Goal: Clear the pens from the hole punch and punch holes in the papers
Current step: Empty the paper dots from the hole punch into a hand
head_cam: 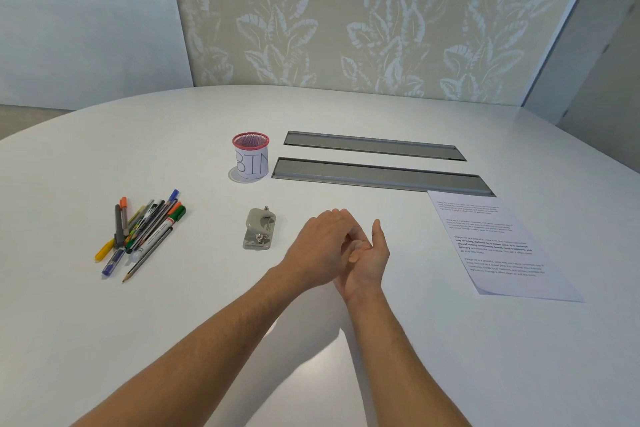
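Observation:
A small grey hole punch (258,230) stands on the white table (485,357), with nothing lying on it. A pile of several pens, markers and pencils (145,232) lies apart to its left. Printed papers (498,246) lie flat at the right. My two hands meet in the middle, just right of the punch. My left hand (318,246) is curled, its fingertips pressed into the palm of my right hand (370,260), which is spread with its thumb up. I see nothing held in either hand.
A red mesh cup (251,161) wrapped in a paper label reading "BIN" stands behind the punch. Two long grey cable slots (374,146) (381,177) run across the table's far side. A leaf-patterned wall rises behind the table.

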Tool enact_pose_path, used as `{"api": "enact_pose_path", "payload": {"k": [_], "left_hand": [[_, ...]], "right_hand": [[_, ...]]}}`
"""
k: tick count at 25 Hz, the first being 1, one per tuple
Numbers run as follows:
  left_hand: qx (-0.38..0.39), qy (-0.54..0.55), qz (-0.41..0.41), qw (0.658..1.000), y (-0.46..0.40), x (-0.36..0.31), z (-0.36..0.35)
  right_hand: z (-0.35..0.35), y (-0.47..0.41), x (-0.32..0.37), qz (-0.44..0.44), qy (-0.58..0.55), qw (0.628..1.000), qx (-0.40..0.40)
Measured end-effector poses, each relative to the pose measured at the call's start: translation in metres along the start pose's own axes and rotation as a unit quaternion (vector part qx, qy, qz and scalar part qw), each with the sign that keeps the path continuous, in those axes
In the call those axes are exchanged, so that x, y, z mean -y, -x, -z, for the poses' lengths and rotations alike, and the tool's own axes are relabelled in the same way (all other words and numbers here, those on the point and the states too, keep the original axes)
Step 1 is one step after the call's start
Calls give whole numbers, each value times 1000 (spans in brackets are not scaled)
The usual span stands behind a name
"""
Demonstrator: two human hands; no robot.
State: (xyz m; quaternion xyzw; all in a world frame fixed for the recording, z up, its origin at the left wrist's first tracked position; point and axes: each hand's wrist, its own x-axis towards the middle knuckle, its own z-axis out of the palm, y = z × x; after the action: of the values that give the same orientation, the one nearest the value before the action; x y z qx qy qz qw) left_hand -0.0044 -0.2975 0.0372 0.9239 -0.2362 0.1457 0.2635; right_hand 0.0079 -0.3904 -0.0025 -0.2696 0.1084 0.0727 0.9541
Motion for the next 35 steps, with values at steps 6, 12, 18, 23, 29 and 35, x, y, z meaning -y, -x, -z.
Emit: {"api": "enact_pose_path", "payload": {"k": [6,12,18,23,29,35], "left_hand": [[-2,-16,9,1000,-4,4,5],[14,-65,-22,998,-8,17,4],[-18,-62,8,998,-12,24,7],[-64,-43,47,996,-15,50,18],[-176,-17,154,972,-4,127,45],[-160,59,293,941,8,184,45]], "right_hand": [[-1,-4,-2,16,-7,1000,6],[-1,-6,-4,19,-17,1000,1],[-3,-8,-4,15,-50,999,-14],[-6,-13,-7,19,-75,997,-18],[-13,-27,-12,16,-101,995,0],[-27,-49,-21,18,-91,996,2]]}}
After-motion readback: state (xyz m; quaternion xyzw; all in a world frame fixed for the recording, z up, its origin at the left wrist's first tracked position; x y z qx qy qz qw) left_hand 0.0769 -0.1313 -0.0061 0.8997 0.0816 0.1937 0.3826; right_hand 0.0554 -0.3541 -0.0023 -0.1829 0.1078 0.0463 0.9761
